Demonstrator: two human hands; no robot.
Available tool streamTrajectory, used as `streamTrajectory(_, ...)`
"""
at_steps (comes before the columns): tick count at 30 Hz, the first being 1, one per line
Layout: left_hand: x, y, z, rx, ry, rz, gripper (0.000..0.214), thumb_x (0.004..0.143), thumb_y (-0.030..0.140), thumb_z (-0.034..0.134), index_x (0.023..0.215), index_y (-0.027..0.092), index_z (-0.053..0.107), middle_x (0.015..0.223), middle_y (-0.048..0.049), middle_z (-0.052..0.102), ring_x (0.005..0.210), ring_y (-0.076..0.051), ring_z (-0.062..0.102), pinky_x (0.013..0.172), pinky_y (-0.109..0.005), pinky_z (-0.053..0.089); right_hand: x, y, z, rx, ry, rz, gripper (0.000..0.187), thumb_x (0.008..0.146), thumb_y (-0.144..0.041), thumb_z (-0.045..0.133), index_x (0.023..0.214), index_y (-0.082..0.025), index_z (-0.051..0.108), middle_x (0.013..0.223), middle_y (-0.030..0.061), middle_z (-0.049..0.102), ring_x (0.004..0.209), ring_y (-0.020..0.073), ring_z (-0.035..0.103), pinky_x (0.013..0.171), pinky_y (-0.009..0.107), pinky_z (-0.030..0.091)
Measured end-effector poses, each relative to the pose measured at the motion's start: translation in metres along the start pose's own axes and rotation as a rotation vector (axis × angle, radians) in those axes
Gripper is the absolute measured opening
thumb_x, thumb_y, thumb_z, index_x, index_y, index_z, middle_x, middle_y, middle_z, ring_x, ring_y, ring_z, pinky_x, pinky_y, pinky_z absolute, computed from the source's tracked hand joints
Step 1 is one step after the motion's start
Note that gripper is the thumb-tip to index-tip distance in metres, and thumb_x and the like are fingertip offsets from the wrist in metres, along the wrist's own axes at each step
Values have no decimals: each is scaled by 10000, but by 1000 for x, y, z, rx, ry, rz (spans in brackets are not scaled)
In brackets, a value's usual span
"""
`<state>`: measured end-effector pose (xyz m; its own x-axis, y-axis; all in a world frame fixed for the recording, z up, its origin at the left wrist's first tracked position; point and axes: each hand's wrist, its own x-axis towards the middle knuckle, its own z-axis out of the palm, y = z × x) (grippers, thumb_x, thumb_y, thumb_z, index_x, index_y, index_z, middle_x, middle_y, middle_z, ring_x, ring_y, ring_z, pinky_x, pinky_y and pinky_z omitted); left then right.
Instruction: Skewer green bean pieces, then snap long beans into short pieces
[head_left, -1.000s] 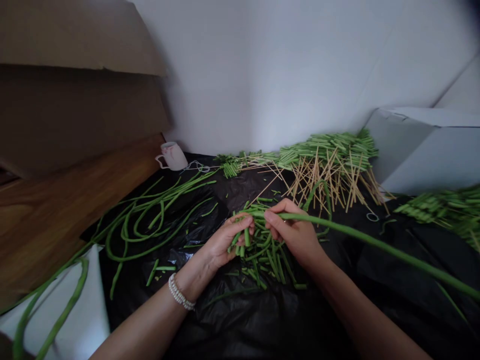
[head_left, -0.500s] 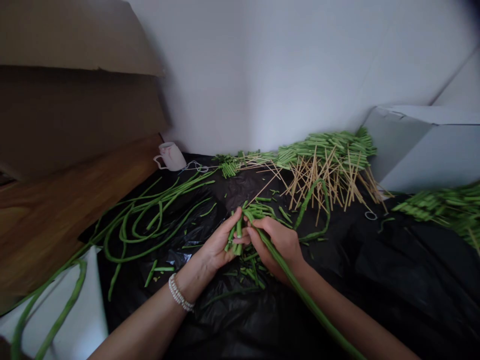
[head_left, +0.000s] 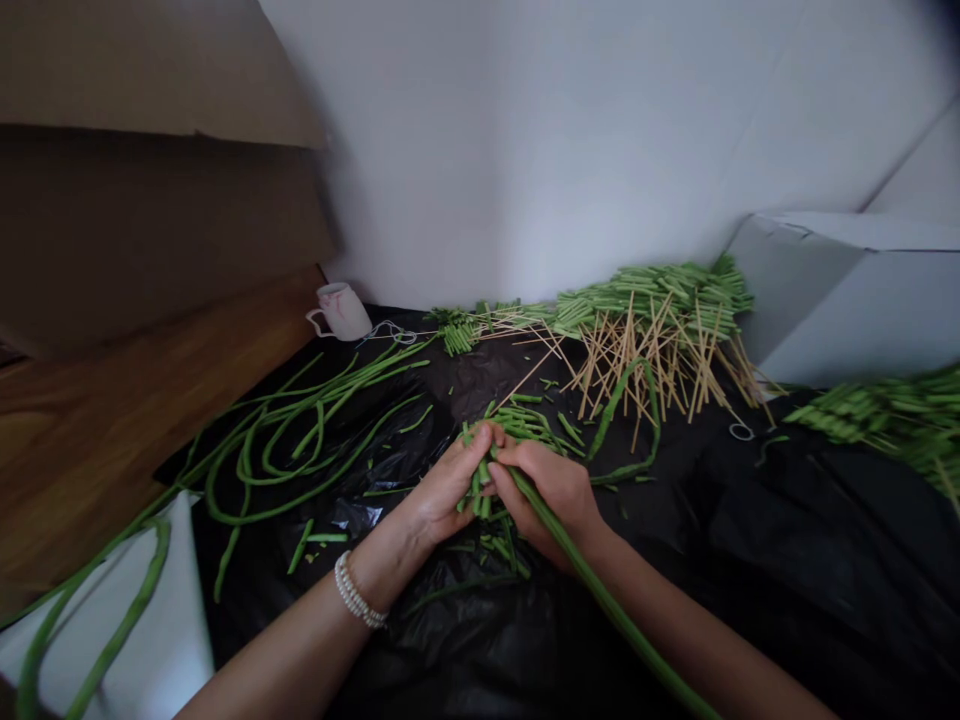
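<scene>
My left hand (head_left: 446, 490) is closed round a small bundle of short cut green bean pieces (head_left: 478, 488). My right hand (head_left: 551, 490) pinches the end of a long green bean (head_left: 611, 610) that runs back along my right forearm toward the camera. The two hands touch at the fingertips above a loose heap of cut bean pieces (head_left: 525, 425) lying on black plastic sheeting (head_left: 787, 540). A beaded bracelet sits on my left wrist.
Whole long beans (head_left: 300, 440) sprawl at left. Wooden skewers threaded with bean pieces (head_left: 652, 320) pile up at the back, with more at right (head_left: 885, 415). A white mug (head_left: 341, 310) stands by the wall. A wooden surface (head_left: 112, 420) and cardboard are left, a white box (head_left: 847, 290) right.
The long bean in my right hand swung from pointing right to lying along my right forearm. Both hands drew slightly closer together over the cut pieces.
</scene>
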<state>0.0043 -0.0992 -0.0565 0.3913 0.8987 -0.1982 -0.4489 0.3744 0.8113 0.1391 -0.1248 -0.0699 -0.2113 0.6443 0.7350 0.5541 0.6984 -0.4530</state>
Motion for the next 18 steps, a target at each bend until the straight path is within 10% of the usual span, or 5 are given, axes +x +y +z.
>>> streamTrajectory(6, -1, -2, 0, 116, 67, 13, 449, 688, 526, 779, 739, 155, 530, 607, 52, 500, 519, -66, 473, 492, -165, 399, 0, -2, 0, 106, -29, 46, 110, 905, -196, 516, 870, -224, 617, 783, 43, 703, 710, 164, 675, 688, 269, 508)
streamTrajectory(11, 3, -2, -3, 235, 21, 37, 451, 731, 549, 727, 686, 162, 499, 567, 61, 437, 467, -51, 368, 439, -159, 297, 14, -1, -19, 374, 17, 435, 78, 879, -307, 614, 843, -242, 638, 722, -3, 699, 575, 139, 638, 563, 253, 489)
streamTrajectory(18, -9, 15, -3, 762, -450, -102, 396, 847, 523, 600, 679, 173, 523, 610, 38, 454, 536, -85, 389, 506, -211, 321, 23, 17, -33, 660, 34, 795, 420, 853, -534, 607, 590, -209, 564, 382, -67, 417, 328, 74, 332, 349, 223, 239)
